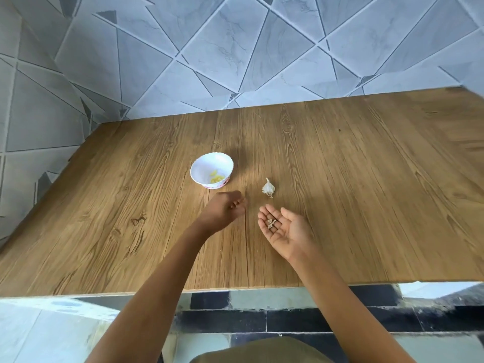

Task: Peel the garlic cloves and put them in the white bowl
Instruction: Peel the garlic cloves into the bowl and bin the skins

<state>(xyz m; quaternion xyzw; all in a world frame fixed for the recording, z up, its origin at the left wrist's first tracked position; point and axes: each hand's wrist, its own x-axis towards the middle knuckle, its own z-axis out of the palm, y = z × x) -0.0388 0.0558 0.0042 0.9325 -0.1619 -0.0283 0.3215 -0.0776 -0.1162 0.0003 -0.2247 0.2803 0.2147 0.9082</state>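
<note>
Fabric of an olive colour shows at the bottom edge, and behind it lies a floor of dark and pale tiles. Two bare forearms reach forward from there over the near edge of a wooden table.

The right hand is held above the table with the palm turned up and the fingers relaxed and spread. Some small pieces of dry garlic skin lie on the palm, near the base of the fingers; the fingers do not close around them.

The left hand is a little further and to the left, apart from the right one. Its fingers are curled into a loose fist, back of the hand up. The hand is slightly blurred, and it is not possible to tell if something is held inside it.

Just beyond the right fingertips, a garlic bulb lies on the table, its roots toward the person. No hand touches it.

Beyond the left hand, near its knuckles but not touching, stands the white bowl. It is upright, with a wavy rim. A few yellowish peeled cloves lie on its bottom. The bulb is to the right of the bowl, with bare wood between them.

Behind the far edge of the table rises a wall of grey marbled tiles set in slanted shapes.
</note>
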